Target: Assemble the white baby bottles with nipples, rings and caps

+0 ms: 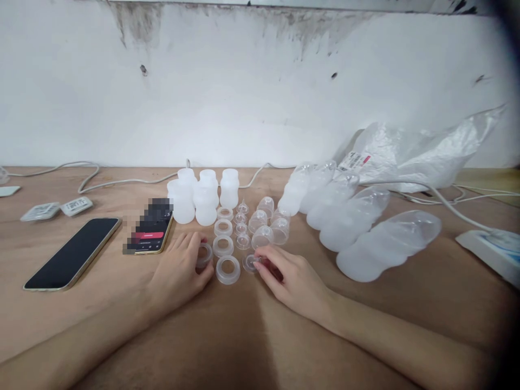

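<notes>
My left hand is closed around a translucent bottle collar ring, gripped between thumb and fingers at the tabletop. Several more collar rings lie in a column just right of it. My right hand pinches the edge of a clear silicone bottle teat, which sits low over the wood. Beyond that teat, others stand in a row with their tips up. Clear dome caps are grouped behind my right fingers. White bottle bodies stand upright behind the rings.
Assembled bottles with caps lie at the right. Behind them is a crumpled plastic bag; a power strip sits far right. Two phones, one dark and one lit, and small packets lie left. Cables run along the wall.
</notes>
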Available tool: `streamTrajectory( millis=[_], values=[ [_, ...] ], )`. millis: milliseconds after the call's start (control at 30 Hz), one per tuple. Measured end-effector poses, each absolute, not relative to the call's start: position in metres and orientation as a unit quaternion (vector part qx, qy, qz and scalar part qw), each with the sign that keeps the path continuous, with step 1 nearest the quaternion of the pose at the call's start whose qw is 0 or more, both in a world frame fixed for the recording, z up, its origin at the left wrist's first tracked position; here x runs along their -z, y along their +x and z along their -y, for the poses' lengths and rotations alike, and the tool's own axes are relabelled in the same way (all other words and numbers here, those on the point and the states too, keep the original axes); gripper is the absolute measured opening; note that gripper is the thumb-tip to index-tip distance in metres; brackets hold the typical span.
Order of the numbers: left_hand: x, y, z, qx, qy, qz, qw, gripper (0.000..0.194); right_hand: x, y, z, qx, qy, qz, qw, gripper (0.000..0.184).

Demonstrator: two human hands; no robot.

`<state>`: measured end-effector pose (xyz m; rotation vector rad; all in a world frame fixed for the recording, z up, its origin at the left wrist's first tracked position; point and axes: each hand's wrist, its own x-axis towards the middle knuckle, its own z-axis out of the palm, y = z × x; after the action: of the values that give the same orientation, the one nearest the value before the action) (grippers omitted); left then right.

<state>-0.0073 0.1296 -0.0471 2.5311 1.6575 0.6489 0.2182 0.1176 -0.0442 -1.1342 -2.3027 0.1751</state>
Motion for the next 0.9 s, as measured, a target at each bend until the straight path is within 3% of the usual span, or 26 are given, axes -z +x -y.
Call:
streamTrajectory(
  millis=[300,467,733,900],
  values=[
    [0.033,-0.02,-0.133,-0.159,0.886,-0.432,0.046,0.032,0.045,0.218,-0.12,-0.075,-0.449,0.866,0.204,0.019],
    [0.036,-0.022,-0.133,-0.162,0.884,-0.436,0.047,0.035,0.046,0.22,-0.12,-0.073,-0.437,0.873,0.203,0.02],
    [0.031,-0.015,-0.123,-0.322,0.816,-0.462,0.128,0.021,0.042,0.222,-0.114,-0.066,-0.37,0.866,0.329,0.019],
    [0.034,-0.004,-0.116,-0.388,0.752,-0.459,0.27,0.02,0.044,0.222,-0.114,-0.075,-0.314,0.87,0.372,0.023]
  ],
)
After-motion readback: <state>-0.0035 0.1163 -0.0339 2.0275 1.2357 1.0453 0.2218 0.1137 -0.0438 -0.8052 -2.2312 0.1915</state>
